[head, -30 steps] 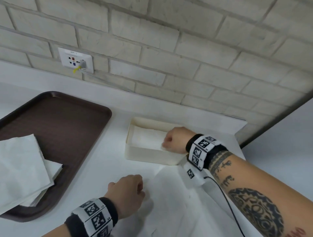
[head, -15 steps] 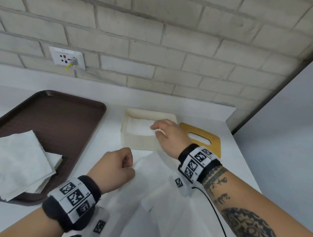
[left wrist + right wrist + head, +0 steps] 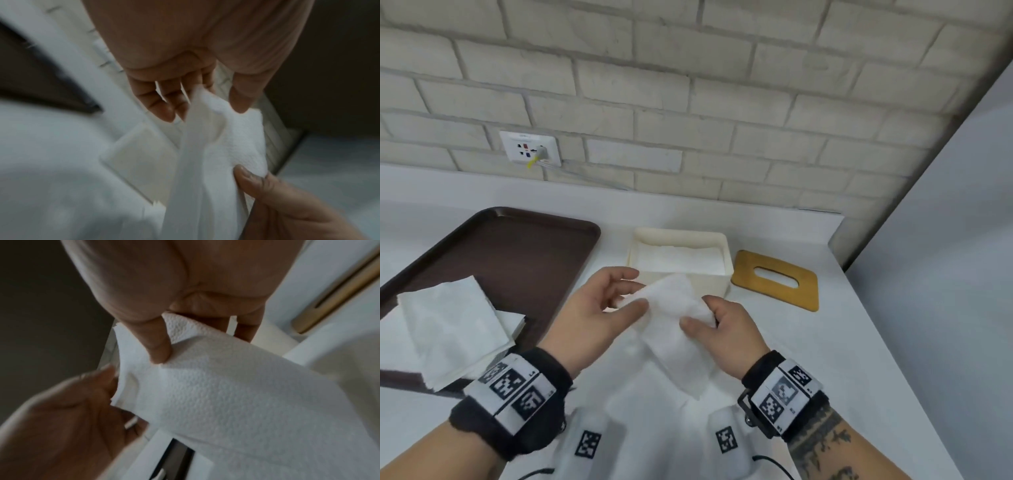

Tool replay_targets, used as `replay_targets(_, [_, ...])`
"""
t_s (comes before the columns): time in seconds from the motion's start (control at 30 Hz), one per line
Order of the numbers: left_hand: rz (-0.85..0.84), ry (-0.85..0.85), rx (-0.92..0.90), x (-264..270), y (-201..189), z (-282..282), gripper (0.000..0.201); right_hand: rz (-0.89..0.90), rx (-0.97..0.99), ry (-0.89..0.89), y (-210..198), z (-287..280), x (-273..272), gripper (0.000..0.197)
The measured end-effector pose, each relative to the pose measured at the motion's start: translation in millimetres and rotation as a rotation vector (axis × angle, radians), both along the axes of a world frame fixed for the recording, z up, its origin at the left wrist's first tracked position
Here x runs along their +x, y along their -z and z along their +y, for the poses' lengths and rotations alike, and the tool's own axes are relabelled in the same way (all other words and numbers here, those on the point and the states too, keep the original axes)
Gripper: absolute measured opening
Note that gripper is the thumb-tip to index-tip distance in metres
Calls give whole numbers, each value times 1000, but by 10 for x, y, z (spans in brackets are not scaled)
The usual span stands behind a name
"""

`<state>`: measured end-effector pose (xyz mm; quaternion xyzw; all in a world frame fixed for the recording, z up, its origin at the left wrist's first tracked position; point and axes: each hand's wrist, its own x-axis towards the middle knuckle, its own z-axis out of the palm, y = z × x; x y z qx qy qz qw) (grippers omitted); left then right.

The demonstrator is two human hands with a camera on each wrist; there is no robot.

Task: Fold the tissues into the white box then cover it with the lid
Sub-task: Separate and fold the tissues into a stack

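A white tissue [image 3: 671, 342] is held up just in front of the white box [image 3: 726, 274]. My left hand [image 3: 638, 289] pinches its left edge between thumb and fingers, as the left wrist view shows on the tissue [image 3: 236, 146]. My right hand [image 3: 695, 313] pinches the right side, thumb pressing the tissue [image 3: 226, 394] against the fingers. The open box has folded tissues lying flat inside. The wooden lid [image 3: 774, 291] with an oval slot lies flat on the counter to the right of the box.
A dark brown tray [image 3: 524, 246] sits at the left with a stack of unfolded tissues [image 3: 448, 325] on its near end. More white tissue lies on the counter under my wrists. A brick wall with a socket [image 3: 530, 149] runs behind; the counter ends right of the lid.
My right hand left the box and came back toward me. My left hand rose off the counter. Both now hold one tissue lifted between them.
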<state>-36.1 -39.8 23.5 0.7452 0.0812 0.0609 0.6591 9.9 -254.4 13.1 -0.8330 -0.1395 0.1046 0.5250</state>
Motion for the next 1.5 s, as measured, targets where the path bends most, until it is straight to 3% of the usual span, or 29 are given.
replay_targets(0.1, [91, -8, -186, -63, 141, -87, 71, 82, 157, 139, 35, -58, -70, 7])
replay_targets(0.17, [162, 21, -266, -99, 202, -205, 74, 129, 265, 205, 67, -73, -122, 8])
replay_targets(0.2, [169, 47, -278, -115, 216, -279, 64, 149, 301, 220, 81, -79, -154, 10])
replay_targets(0.3, [128, 41, -175, -114, 198, -476, 11, 139, 269, 245, 146, -102, -249, 12])
replay_targets(0.43, [133, 7, -153, -103, 206, -583, 18, 17, 107, 372, 221, -201, -302, 13])
replay_targets(0.77, [205, 178, -395, -112, 210, -765, 27, 79, 283, 466, 188, -308, -356, 16])
replay_targets(0.97, [182, 165, -457, -107, 209, -893, 32, 39, 239, 533, 243, -253, -318, 26])
replay_targets(1.1, [165, 107, -497, -64, 229, -867, 33, 28, 194, 479, 211, -245, -312, 20])
replay_targets(1.23, [184, 18, -646, 26, 259, -783, 49, 194, 111, 238, 209, -274, -363, 50])
replay_targets(1.37, [172, -9, -745, 53, 210, -772, 52, 213, 53, 115, 276, -248, -399, 32])
replay_targets(1.5, [212, 11, -816, 70, 235, -791, 62, 241, 20, 99, 338, -173, -387, 35])
